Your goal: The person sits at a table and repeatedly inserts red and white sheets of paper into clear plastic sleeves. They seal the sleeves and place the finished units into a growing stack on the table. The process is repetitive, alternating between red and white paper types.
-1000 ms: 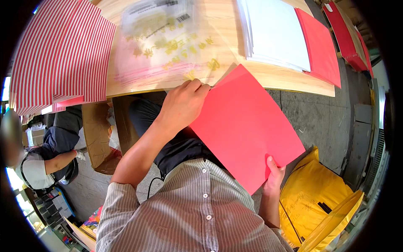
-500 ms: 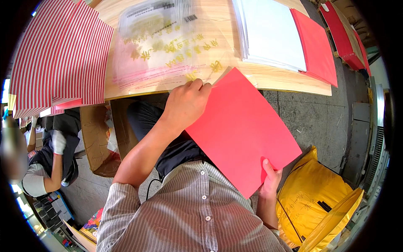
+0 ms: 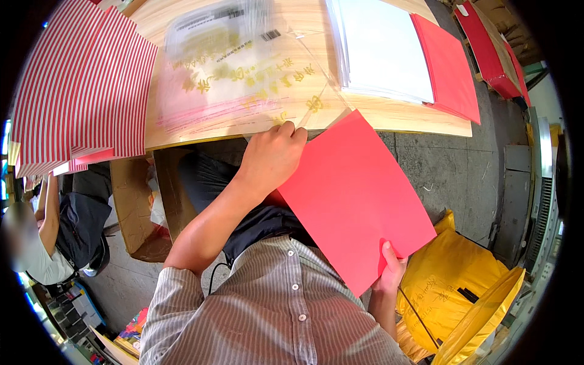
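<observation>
A stack of red paper (image 3: 362, 201) is tilted in front of my body, its far corner just past the table's front edge. My right hand (image 3: 389, 271) grips its near right corner, thumb on top and fingers underneath. My left hand (image 3: 272, 157) is closed at the stack's far left edge, pinching what looks like the rim of a clear plastic bag (image 3: 313, 104). That bag lies over the table edge and bears yellow handwriting. Its overlap with the red paper is partly hidden by my left fingers. More clear plastic bags (image 3: 213, 67) are piled behind.
Red-and-white striped sheets (image 3: 85, 85) stand on the left of the wooden table (image 3: 426, 118). White sheets (image 3: 383, 48) and red sheets (image 3: 447, 67) lie on its right. Below are a cardboard box (image 3: 135, 213) and a yellow sack (image 3: 450, 280). A co-worker (image 3: 52, 243) is at the far left.
My left hand and the red paper have come slightly closer to my body, away from the table. The clear bag's edge is drawn along with them. The co-worker's arms have moved up.
</observation>
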`<act>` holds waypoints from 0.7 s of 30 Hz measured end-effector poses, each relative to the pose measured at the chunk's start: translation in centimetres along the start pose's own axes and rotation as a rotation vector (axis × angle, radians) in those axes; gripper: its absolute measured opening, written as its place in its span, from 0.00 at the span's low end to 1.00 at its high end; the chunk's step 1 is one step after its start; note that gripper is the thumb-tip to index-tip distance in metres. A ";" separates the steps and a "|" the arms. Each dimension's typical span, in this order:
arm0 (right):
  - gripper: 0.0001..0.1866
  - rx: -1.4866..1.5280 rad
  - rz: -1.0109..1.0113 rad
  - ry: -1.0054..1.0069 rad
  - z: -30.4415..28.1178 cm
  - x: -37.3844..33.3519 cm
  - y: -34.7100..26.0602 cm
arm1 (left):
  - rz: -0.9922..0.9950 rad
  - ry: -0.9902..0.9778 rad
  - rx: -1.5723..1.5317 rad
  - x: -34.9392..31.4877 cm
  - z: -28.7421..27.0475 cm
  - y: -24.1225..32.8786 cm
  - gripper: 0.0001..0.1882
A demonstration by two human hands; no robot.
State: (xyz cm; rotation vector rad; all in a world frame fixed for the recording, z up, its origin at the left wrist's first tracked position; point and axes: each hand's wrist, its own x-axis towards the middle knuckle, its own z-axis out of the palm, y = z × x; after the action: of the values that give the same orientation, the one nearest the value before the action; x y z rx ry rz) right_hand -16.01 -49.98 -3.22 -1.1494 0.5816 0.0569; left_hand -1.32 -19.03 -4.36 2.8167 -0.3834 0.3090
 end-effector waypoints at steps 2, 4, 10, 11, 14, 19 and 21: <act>0.24 0.028 -0.027 -0.003 0.4 -0.3 0.1 | 0.006 -0.016 0.012 0.1 0.0 0.5 0.02; 0.24 0.028 -0.030 0.009 0.2 -0.6 0.4 | 0.021 -0.009 -0.004 0.1 -0.1 0.6 0.02; 0.26 0.036 -0.056 0.019 -0.2 -0.5 0.9 | -0.001 -0.047 0.029 -1.2 -0.7 0.0 0.03; 0.26 0.041 -0.055 0.016 -0.3 -0.4 0.9 | -0.007 -0.057 0.034 -1.4 -0.6 -0.1 0.03; 0.24 0.009 -0.030 0.009 -0.8 0.3 1.1 | -0.010 -0.067 0.037 -1.7 -1.0 0.0 0.03; 0.24 0.011 0.003 0.011 -0.5 0.8 0.5 | -0.036 -0.073 -0.005 -2.4 -1.4 0.2 0.07; 0.24 0.013 0.010 0.003 -0.3 1.1 0.4 | -0.046 -0.069 -0.022 -2.7 -1.4 0.3 0.09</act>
State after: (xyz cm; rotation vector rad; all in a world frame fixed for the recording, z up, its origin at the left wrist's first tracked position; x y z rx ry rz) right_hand -15.34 -50.36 -4.14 -1.1337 0.5902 0.0598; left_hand -4.22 -18.25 -3.61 2.8161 -0.3335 0.1966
